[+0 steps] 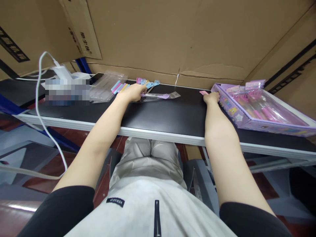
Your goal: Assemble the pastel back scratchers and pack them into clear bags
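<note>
under left fingers (142, 89), bagged fork (160, 95)

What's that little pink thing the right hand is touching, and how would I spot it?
Find the black table, then the purple display box of pens on its right side. By the box's near-left corner rests the right hand; at its fingertips lies a small pink tag. It alone lies flat and loose, outside any box or bag.
</note>
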Demonstrator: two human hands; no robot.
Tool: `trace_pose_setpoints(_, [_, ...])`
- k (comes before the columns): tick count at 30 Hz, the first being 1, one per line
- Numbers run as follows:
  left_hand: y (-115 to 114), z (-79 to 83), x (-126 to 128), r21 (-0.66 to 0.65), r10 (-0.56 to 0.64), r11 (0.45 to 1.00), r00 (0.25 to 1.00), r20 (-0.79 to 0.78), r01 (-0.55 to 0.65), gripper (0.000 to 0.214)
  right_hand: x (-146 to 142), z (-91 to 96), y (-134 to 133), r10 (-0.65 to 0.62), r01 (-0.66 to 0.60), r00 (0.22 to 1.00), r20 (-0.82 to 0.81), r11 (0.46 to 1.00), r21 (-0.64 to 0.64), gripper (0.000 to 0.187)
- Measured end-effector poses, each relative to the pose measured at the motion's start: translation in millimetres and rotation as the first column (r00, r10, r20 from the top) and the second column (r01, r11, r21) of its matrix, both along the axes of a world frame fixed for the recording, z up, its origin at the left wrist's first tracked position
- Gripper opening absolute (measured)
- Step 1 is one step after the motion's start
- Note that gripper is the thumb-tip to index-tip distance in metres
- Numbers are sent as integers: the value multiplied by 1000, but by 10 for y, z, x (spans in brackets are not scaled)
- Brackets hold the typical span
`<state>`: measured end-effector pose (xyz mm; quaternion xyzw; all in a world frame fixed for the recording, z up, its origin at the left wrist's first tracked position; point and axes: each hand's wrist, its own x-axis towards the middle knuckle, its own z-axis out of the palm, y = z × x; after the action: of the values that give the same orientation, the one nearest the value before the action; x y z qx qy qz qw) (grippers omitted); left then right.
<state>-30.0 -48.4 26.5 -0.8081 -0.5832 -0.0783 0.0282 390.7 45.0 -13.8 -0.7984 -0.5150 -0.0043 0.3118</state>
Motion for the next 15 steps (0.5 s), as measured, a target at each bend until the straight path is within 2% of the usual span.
trace_pose_setpoints(3, [28, -20, 0, -16, -13, 1000, 1000, -23, 13, 55, -34, 40, -49, -96, 92, 991, -96, 994, -51, 67])
trace_pose_setpoints(10, [99, -92, -21, -29, -35, 999, 999, -13, 34, 57, -103, 111, -144, -84, 80, 991, -109, 996, -37, 62])
trace_pose_setpoints(15, [17, -38, 23, -84, -67, 994, 997, -23, 65, 66, -105, 112, -165, -84, 84, 991, -103, 996, -8, 57])
